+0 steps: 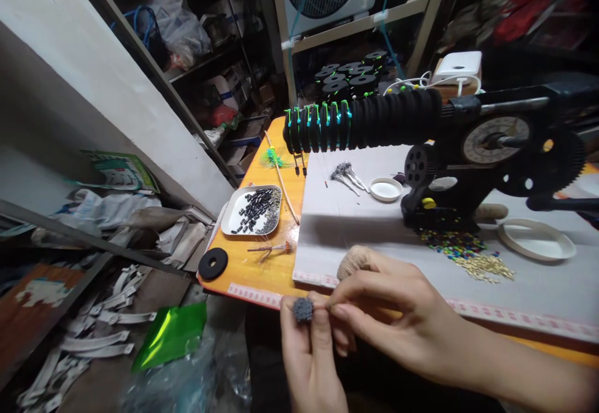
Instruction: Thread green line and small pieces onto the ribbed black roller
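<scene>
My left hand (311,350) is at the bottom centre, thumb and fingers closed around a small round dark-grey bundle (303,310) with a bumpy top. Right beside it, my right hand (384,301) has thumb and forefinger pinched together at the left fingertips; whatever sits in the pinch is too small to make out. A beige knitted-looking cover (354,262) shows at a finger of the right hand. Beyond the hands, grey-tipped bundles with white stems (349,176) lie on the board, next to a small white dish (385,189).
A black cranked machine (468,145) with a ridged roller (365,120) carrying green ties overhangs the grey board (337,244). Coloured and golden small parts (482,263) lie below it. On the left are a white tray (228,219) of black pieces and a black disc (213,264).
</scene>
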`<state>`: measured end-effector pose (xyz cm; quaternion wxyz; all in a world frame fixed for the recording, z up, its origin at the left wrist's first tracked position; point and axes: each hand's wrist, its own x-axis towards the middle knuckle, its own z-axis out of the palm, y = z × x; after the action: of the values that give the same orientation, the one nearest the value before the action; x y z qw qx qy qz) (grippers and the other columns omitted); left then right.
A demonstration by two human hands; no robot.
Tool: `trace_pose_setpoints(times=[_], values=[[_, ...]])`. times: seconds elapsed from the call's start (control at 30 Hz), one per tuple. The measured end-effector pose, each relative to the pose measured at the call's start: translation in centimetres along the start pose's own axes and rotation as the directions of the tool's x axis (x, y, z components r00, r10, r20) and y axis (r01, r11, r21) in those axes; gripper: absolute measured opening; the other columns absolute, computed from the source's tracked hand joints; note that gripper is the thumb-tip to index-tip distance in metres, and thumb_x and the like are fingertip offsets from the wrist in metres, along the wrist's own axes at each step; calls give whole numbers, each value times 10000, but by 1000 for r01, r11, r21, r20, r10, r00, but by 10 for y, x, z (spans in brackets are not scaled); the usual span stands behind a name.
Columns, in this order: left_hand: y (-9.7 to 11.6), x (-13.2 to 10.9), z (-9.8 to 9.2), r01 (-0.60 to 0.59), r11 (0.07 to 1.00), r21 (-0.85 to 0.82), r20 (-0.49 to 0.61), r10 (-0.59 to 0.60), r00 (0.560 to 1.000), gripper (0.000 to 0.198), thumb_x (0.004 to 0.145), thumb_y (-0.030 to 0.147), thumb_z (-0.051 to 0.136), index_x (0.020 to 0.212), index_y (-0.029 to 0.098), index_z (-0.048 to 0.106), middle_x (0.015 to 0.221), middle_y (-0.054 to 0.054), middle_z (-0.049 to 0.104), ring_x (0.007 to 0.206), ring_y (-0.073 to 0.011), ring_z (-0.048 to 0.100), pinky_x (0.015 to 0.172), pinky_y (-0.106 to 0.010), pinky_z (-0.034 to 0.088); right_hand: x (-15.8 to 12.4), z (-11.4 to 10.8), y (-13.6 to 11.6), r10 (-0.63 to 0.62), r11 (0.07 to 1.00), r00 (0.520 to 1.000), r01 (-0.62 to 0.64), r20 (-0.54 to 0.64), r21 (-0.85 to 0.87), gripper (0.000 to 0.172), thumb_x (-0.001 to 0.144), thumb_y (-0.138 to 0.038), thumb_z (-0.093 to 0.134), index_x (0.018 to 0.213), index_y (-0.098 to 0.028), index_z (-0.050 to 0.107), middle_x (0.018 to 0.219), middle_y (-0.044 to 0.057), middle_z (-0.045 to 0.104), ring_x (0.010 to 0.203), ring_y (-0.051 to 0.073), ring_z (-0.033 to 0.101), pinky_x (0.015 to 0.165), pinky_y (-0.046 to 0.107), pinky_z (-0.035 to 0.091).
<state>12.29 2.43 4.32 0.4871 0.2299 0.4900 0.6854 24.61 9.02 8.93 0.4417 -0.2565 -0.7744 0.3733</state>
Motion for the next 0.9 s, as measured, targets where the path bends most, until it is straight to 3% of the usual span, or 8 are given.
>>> trace_pose_setpoints(times=[0.1, 0.3, 0.47, 0.7, 0.9], values=[[2, 3, -4, -89, 994, -60, 20, 90, 996, 269, 908, 421, 664, 783, 225, 529, 577, 81, 437, 520, -77, 408, 526, -182, 387, 0, 0, 4, -58, 995, 997, 62, 47, -84, 138, 913, -81, 592, 893, -132, 719, 789, 58, 574, 764, 151, 551, 650, 264, 458], [3, 5, -11, -301, 951, 69, 121, 292, 949, 264, 998, 334, 527, 764, 225, 468, 627, 61, 428, 574, -101, 415, 578, -221, 372, -2, 2, 10, -53, 976, 992, 75, 111, -202, 140, 926, -98, 563, 917, -133, 698, 801, 68, 575, 791, 186, 499, 670, 318, 402], [-2, 2, -10, -510, 838, 192, 175, 482, 859, 177, 1013, 252, 495, 836, 239, 492, 664, 59, 457, 607, -109, 444, 621, -234, 394, -3, 1, 10, -36, 975, 991, 64, 132, -211, 160, 925, -93, 536, 897, -133, 688, 804, 66, 565, 792, 185, 495, 668, 319, 396], [-6, 12, -16, -669, 726, 161, 278, 617, 736, 127, 1015, 154, 442, 939, 230, 511, 683, 54, 464, 610, -110, 458, 607, -229, 418, -4, -1, 7, -24, 974, 989, 56, 143, -219, 167, 930, -102, 527, 899, -142, 686, 811, 64, 563, 792, 185, 496, 668, 320, 396], [-11, 14, -20, -643, 750, 156, 279, 591, 757, 136, 1016, 152, 434, 929, 229, 505, 689, 47, 467, 625, -115, 460, 620, -237, 419, -3, -2, 5, -7, 980, 992, 32, 126, -199, 176, 926, -97, 523, 892, -148, 688, 794, 54, 551, 769, 169, 506, 643, 291, 398]])
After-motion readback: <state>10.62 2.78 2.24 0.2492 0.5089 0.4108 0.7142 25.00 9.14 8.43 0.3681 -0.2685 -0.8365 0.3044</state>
